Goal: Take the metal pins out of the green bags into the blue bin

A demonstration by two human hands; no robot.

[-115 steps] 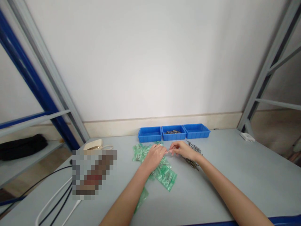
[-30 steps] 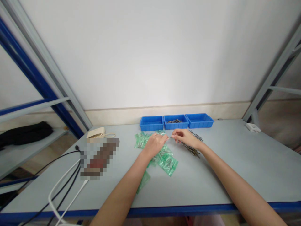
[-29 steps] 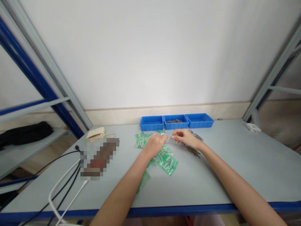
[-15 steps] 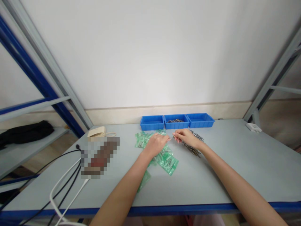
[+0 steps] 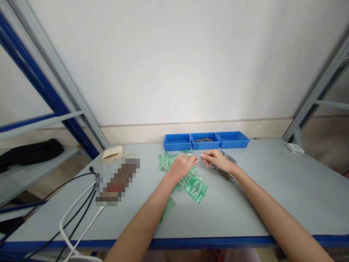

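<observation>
My left hand [image 5: 183, 166] is closed, its fingertips pinched toward the right over a spread of green plastic bags [image 5: 196, 189] that have small metal pieces inside. Whatever its fingers hold is too small to make out. Close by, my right hand [image 5: 215, 159] pinches a small shiny metal piece [image 5: 201, 157] between thumb and fingers. A narrow gap separates the two sets of fingertips. Partly under my right hand and wrist lie a pile of thin brownish metal rods [image 5: 225, 174] and a pile of silvery screw-like pieces [image 5: 229, 157].
Three blue bins [image 5: 177, 142] stand in a row at the back; the middle one holds thin metal pieces [image 5: 204, 140]. At left are a cream pouch [image 5: 113, 152], a pixelated object [image 5: 118, 183] and cables [image 5: 81, 214]. A white object [image 5: 295, 148] sits far right.
Both hands stay almost in place, fingertips still facing each other. The thin metal piece seen between them earlier now shows less. The whole view has shifted slightly.
</observation>
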